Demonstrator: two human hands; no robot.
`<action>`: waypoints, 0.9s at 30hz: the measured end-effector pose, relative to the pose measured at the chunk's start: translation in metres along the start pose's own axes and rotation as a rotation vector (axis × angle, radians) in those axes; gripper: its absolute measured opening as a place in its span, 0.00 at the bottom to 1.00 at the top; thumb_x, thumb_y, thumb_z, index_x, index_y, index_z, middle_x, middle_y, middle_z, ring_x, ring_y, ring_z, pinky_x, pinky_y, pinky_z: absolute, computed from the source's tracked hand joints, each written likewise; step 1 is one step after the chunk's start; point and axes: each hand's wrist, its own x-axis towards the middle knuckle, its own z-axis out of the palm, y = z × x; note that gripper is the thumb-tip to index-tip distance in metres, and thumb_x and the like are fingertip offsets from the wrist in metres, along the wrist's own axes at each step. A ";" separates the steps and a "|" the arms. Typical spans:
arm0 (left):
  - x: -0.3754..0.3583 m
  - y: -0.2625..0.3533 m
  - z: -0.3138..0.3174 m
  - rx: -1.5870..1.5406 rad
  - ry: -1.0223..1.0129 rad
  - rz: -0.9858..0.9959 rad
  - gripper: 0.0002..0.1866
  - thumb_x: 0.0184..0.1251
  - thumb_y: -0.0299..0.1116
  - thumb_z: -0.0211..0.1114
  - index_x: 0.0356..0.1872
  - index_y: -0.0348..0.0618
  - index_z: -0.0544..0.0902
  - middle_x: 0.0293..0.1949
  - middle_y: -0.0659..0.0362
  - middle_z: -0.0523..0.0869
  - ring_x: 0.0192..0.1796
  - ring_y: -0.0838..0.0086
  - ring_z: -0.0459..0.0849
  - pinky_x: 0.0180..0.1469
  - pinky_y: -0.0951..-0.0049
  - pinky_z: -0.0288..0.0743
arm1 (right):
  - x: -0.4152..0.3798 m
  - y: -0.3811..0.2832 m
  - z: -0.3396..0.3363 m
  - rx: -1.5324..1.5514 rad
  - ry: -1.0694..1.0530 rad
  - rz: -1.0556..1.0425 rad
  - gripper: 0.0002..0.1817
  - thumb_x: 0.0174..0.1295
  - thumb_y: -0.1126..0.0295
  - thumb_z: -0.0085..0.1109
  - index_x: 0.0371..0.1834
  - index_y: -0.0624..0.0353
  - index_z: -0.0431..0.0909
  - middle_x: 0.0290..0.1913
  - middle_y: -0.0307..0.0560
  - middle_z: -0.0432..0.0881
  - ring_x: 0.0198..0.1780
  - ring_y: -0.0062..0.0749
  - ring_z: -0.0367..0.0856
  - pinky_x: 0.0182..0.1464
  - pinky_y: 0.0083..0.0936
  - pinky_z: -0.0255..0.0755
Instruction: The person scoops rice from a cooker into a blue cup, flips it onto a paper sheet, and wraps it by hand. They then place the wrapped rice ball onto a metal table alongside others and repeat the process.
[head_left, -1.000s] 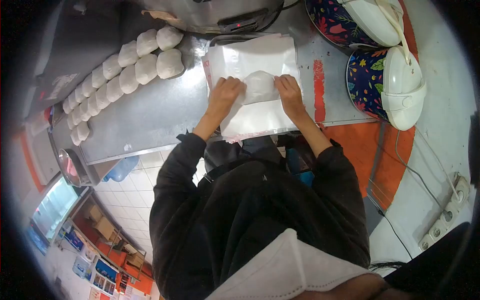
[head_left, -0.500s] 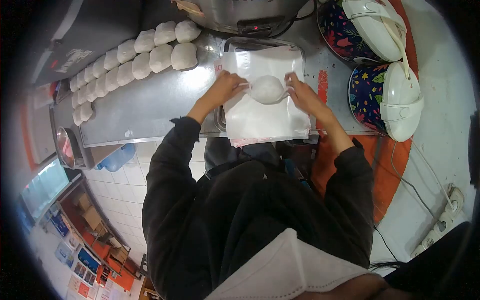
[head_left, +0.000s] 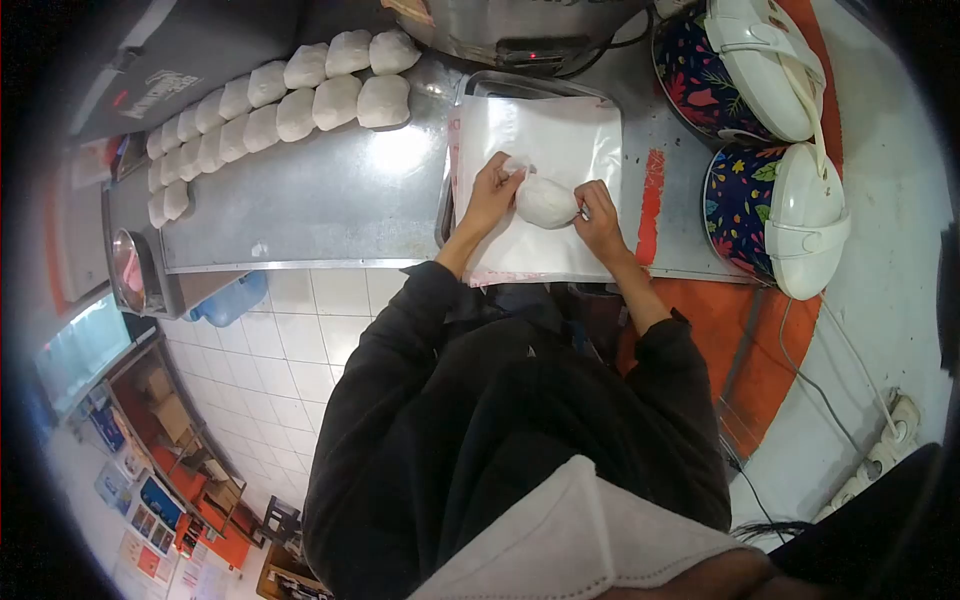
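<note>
A round white bundle wrapped in thin paper point(head_left: 547, 204) lies over white paper sheets point(head_left: 540, 125), which rest on a metal tray point(head_left: 520, 84). My left hand point(head_left: 492, 190) is closed at the bundle's left side, pinching a twisted end of its wrapping. On the right side, my right hand point(head_left: 598, 215) has its fingers closed on the wrapping's other end. Several similar white wrapped bundles point(head_left: 296, 114) sit in rows at the back left of the metal table point(head_left: 300, 215).
A large metal pot point(head_left: 520, 28) stands behind the tray. Two flower-patterned containers with white lids point(head_left: 806, 222) are at the right. A metal bowl point(head_left: 133, 272) sits at the far left, and cables hang at the right.
The wrapping ends are now drawn in close to the bundle and twisted. My left hand has come nearer the bundle, and the camera view has shifted slightly.
</note>
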 end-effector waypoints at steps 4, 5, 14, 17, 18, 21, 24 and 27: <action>0.016 -0.003 0.008 0.396 -0.048 0.197 0.11 0.65 0.29 0.61 0.42 0.38 0.70 0.27 0.58 0.75 0.29 0.77 0.74 0.32 0.75 0.69 | -0.006 0.000 0.003 -0.109 0.045 -0.088 0.18 0.39 0.87 0.55 0.37 0.65 0.68 0.38 0.55 0.69 0.44 0.53 0.69 0.46 0.38 0.67; 0.021 -0.001 0.014 0.582 0.054 0.489 0.10 0.63 0.28 0.61 0.41 0.38 0.70 0.28 0.57 0.74 0.32 0.76 0.74 0.34 0.74 0.69 | -0.008 0.008 0.007 -0.127 0.056 -0.052 0.19 0.39 0.87 0.56 0.37 0.65 0.69 0.38 0.56 0.69 0.45 0.54 0.69 0.46 0.39 0.67; -0.033 -0.010 0.020 0.613 0.088 0.414 0.37 0.49 0.48 0.73 0.54 0.33 0.69 0.53 0.46 0.73 0.56 0.58 0.71 0.60 0.64 0.64 | 0.005 -0.030 0.015 -0.175 0.098 0.024 0.12 0.38 0.87 0.51 0.24 0.64 0.61 0.26 0.52 0.62 0.31 0.48 0.63 0.33 0.37 0.59; -0.031 0.023 0.009 0.397 -0.043 0.326 0.42 0.45 0.52 0.76 0.55 0.32 0.69 0.52 0.47 0.77 0.54 0.60 0.76 0.57 0.66 0.69 | 0.011 -0.058 0.013 0.007 0.183 0.117 0.10 0.47 0.81 0.58 0.31 0.64 0.68 0.30 0.47 0.70 0.37 0.35 0.71 0.43 0.24 0.67; -0.032 0.031 0.006 0.221 0.006 0.249 0.39 0.47 0.51 0.75 0.54 0.33 0.71 0.48 0.50 0.79 0.51 0.64 0.78 0.55 0.68 0.71 | 0.022 -0.081 0.012 0.162 0.276 0.203 0.08 0.50 0.82 0.56 0.34 0.64 0.71 0.32 0.42 0.72 0.40 0.30 0.72 0.49 0.23 0.67; -0.037 0.049 -0.009 -0.165 0.112 0.129 0.33 0.50 0.49 0.75 0.50 0.36 0.75 0.43 0.56 0.81 0.46 0.71 0.79 0.50 0.71 0.73 | 0.053 -0.112 0.020 0.489 0.217 0.093 0.10 0.60 0.81 0.53 0.45 0.65 0.73 0.46 0.44 0.76 0.51 0.27 0.72 0.56 0.23 0.65; -0.050 0.061 -0.032 -0.402 0.196 0.157 0.27 0.52 0.46 0.74 0.47 0.37 0.77 0.40 0.59 0.82 0.44 0.76 0.79 0.48 0.74 0.73 | 0.082 -0.155 0.037 0.600 0.043 0.018 0.13 0.68 0.72 0.47 0.52 0.65 0.70 0.52 0.47 0.74 0.54 0.30 0.72 0.56 0.25 0.66; -0.078 0.105 -0.067 -0.381 0.206 0.383 0.23 0.51 0.43 0.75 0.43 0.41 0.78 0.38 0.61 0.82 0.42 0.77 0.79 0.46 0.75 0.73 | 0.114 -0.151 0.079 1.257 -0.072 0.148 0.17 0.71 0.63 0.39 0.53 0.65 0.69 0.51 0.47 0.75 0.52 0.34 0.74 0.56 0.28 0.68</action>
